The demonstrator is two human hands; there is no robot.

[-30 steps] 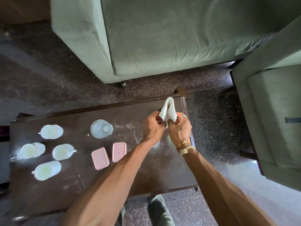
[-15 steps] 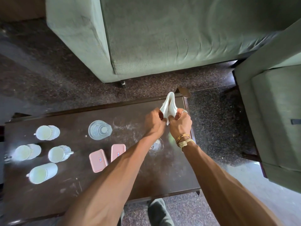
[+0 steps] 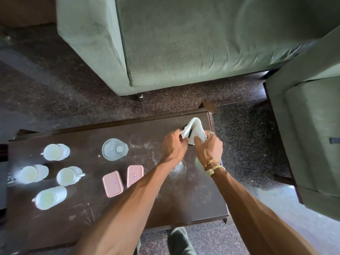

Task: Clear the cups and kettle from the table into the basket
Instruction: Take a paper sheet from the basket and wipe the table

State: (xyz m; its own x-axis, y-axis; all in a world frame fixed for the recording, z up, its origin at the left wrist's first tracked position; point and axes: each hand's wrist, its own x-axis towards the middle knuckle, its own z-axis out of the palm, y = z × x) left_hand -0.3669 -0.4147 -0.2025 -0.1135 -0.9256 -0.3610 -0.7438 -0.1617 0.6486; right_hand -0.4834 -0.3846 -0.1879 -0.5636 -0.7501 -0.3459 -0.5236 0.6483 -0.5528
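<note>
Head view: left hand (image 3: 173,146) and right hand (image 3: 208,150) pinch a white cloth (image 3: 196,128); reaching for the 4 cups (image 3: 64,176) may topple the glass (image 3: 115,149).

On the table (image 3: 184,205), four cups (image 3: 69,176) stand left, the kettle (image 3: 115,149) right of them, two boxes (image 3: 112,184) nearer, and the left hand (image 3: 173,146) and right hand (image 3: 209,150) hold a cloth (image 3: 196,128) at the far right; a sofa (image 3: 184,43) lies beyond.
</note>
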